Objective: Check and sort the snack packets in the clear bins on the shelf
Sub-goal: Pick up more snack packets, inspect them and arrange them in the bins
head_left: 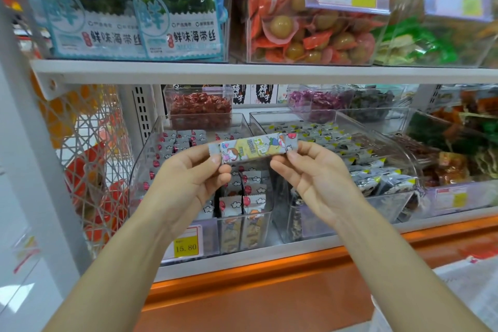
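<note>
Cartoon snack packet (253, 147) in pinch of left hand (188, 174) and right hand (316, 174); "15.80" tag (185, 246) below.

1. Both arms were bare all the way to the frame edge: left forearm (121, 250) and right forearm (390, 250), just plain arm.
2. Left grip (188, 178) and right grip (315, 178) were bare hands too.
3. Nails looked short and natural; the left thumbnail (216, 159) showed it best.
4. Fingers looked fairly slim, wrists narrow.
</note>
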A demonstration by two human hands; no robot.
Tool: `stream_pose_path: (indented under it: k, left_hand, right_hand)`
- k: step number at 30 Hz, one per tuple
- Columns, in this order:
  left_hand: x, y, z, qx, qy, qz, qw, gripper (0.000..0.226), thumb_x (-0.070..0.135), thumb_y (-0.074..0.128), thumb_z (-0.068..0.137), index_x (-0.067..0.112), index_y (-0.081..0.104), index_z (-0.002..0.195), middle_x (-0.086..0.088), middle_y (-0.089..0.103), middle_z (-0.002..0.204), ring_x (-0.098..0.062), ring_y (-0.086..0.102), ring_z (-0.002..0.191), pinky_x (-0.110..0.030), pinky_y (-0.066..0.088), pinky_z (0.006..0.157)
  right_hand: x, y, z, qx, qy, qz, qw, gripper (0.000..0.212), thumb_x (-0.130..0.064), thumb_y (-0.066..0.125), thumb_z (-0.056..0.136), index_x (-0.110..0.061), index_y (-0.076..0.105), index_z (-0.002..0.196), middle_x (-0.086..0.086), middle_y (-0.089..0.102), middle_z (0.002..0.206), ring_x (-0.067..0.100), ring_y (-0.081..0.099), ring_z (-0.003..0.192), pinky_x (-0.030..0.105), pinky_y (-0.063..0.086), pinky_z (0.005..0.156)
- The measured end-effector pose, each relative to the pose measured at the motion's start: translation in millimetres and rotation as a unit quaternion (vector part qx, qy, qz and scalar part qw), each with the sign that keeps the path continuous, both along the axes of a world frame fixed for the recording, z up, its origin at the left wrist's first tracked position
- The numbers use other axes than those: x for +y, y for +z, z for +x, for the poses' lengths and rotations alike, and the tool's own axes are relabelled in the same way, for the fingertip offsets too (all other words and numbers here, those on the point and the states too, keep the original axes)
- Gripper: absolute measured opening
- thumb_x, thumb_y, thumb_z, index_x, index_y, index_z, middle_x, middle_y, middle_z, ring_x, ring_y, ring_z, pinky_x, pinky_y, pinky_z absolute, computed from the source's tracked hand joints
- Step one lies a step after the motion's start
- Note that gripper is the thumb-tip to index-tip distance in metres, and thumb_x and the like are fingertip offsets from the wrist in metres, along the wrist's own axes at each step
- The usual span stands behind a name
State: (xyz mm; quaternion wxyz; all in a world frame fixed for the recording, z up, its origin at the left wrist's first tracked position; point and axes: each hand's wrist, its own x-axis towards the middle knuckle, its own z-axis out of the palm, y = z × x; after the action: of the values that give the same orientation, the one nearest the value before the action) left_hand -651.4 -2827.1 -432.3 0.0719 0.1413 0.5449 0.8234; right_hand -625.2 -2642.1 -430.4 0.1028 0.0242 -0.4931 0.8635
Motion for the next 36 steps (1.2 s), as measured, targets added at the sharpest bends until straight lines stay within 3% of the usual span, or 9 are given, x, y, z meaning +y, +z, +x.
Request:
stream_pose_path:
  k: [5, 9, 12, 14, 18, 21, 25, 31, 36]
  left_hand:
    - [0, 0, 1, 0.008, 0.003, -0.005, 1.000, 0.032, -0.004, 0.048, 0.091, 0.015, 0.066, 0.109, -0.003, 0.060, 0.071, -0.012, 0.062, 0.064, -0.020, 0.054, 0.062]
    - [2, -2, 2, 0.040, 0.031, -0.057, 0.997, 0.025, 0.009, 0.058, 0.088, 0.020, 0.064, 0.109, -0.003, 0.060, 0.084, -0.009, 0.063, 0.065, -0.022, 0.055, 0.065]
    - [2, -6, 2, 0.096, 0.069, -0.137, 0.983, 0.023, 0.013, 0.058, 0.090, 0.029, 0.061, 0.107, 0.003, 0.060, 0.084, -0.006, 0.064, 0.066, -0.023, 0.055, 0.068]
    - [1, -7, 3, 0.132, 0.075, -0.186, 0.971, 0.026, 0.015, 0.058, 0.090, 0.036, 0.058, 0.105, 0.011, 0.062, 0.092, -0.006, 0.067, 0.073, -0.024, 0.056, 0.072]
    - [3, -7, 5, 0.190, 0.074, -0.238, 0.950, 0.038, 0.013, 0.059, 0.089, 0.044, 0.052, 0.110, 0.023, 0.056, 0.107, -0.005, 0.064, 0.090, -0.028, 0.054, 0.081]
    - [3, -7, 6, 0.216, 0.077, -0.263, 0.937, 0.047, 0.014, 0.061, 0.088, 0.049, 0.047, 0.116, 0.024, 0.051, 0.113, -0.007, 0.057, 0.100, -0.022, 0.051, 0.082]
    - [5, -5, 9, 0.244, 0.076, -0.273, 0.927, 0.052, 0.008, 0.061, 0.087, 0.046, 0.047, 0.119, 0.022, 0.051, 0.112, 0.004, 0.052, 0.092, -0.004, 0.045, 0.066]
    - [9, -4, 14, 0.251, 0.072, -0.303, 0.916, 0.038, 0.017, 0.059, 0.088, 0.045, 0.051, 0.111, 0.018, 0.054, 0.108, 0.007, 0.053, 0.083, -0.003, 0.042, 0.064]
    - [9, -3, 14, 0.228, 0.131, -0.316, 0.912, 0.008, 0.030, 0.057, 0.088, 0.032, 0.065, 0.086, 0.008, 0.063, 0.081, 0.001, 0.055, 0.064, -0.013, 0.046, 0.057]
  right_hand:
    - [0, -4, -1, 0.033, -0.080, 0.126, 0.988, 0.017, 0.012, 0.043, 0.092, -0.002, 0.052, 0.089, 0.015, 0.062, 0.084, 0.014, 0.068, 0.064, 0.021, 0.056, 0.060]
    - [0, -5, -1, 0.030, -0.100, 0.192, 0.976, 0.021, 0.016, 0.041, 0.090, -0.003, 0.052, 0.091, 0.017, 0.060, 0.090, 0.017, 0.070, 0.067, 0.026, 0.058, 0.065]
    - [1, -4, -1, 0.014, -0.092, 0.186, 0.978, 0.022, 0.014, 0.038, 0.087, -0.003, 0.051, 0.088, 0.027, 0.055, 0.092, 0.026, 0.071, 0.075, 0.038, 0.059, 0.071]
    - [-1, -3, 0, 0.016, -0.088, 0.160, 0.983, 0.014, 0.008, 0.043, 0.089, -0.004, 0.050, 0.085, 0.037, 0.050, 0.094, 0.036, 0.067, 0.086, 0.036, 0.059, 0.068]
    - [-3, -3, 1, 0.036, -0.108, 0.204, 0.972, 0.004, -0.004, 0.058, 0.089, -0.008, 0.058, 0.088, 0.011, 0.064, 0.089, 0.012, 0.069, 0.078, 0.027, 0.057, 0.063]
    - [-2, -4, 2, 0.034, -0.121, 0.224, 0.967, 0.009, -0.005, 0.061, 0.088, -0.008, 0.063, 0.080, 0.006, 0.063, 0.084, 0.008, 0.068, 0.073, 0.025, 0.056, 0.061]
    - [-1, -4, 2, 0.029, -0.148, 0.221, 0.964, 0.012, -0.006, 0.063, 0.086, -0.006, 0.062, 0.074, 0.007, 0.065, 0.080, 0.012, 0.068, 0.070, 0.025, 0.056, 0.057]
    - [-2, -4, 1, 0.032, -0.182, 0.244, 0.952, 0.020, -0.011, 0.064, 0.087, -0.006, 0.060, 0.068, 0.006, 0.067, 0.072, 0.016, 0.069, 0.070, 0.028, 0.056, 0.053]
    - [-5, -5, 2, 0.053, -0.171, 0.301, 0.937, 0.024, -0.010, 0.064, 0.086, -0.008, 0.058, 0.063, 0.012, 0.064, 0.076, 0.017, 0.067, 0.071, 0.032, 0.059, 0.056]
